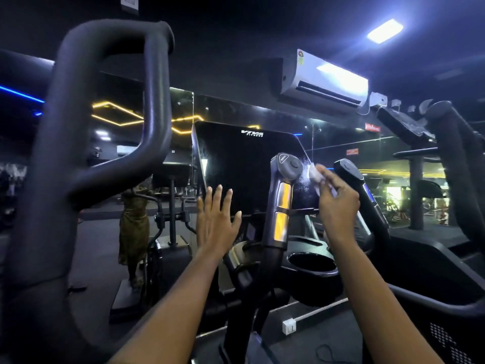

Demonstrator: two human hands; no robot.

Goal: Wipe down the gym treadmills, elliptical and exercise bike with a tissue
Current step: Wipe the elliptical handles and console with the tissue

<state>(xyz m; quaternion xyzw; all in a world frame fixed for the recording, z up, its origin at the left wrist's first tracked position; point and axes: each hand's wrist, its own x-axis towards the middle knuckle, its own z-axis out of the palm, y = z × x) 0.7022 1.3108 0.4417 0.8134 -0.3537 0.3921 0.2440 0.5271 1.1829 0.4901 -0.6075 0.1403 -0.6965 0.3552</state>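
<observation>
A black console screen (236,169) with a white logo stands on the elliptical in front of me. My left hand (216,222) is raised before the screen's lower left part, fingers straight and spread; whether it touches the glass I cannot tell. My right hand (337,203) pinches a white tissue (315,174) and holds it against the screen's right edge, where a pale smear shows. Two inner handles with metal sensor plates rise beside that hand: one (282,206) to its left, one (362,190) to its right.
A thick looped moving handlebar (105,114) fills the left foreground, another (454,158) stands at the right. A round cup holder (312,261) sits below the console. A mirror wall behind shows a reflected person (133,227). An air conditioner (325,80) hangs above.
</observation>
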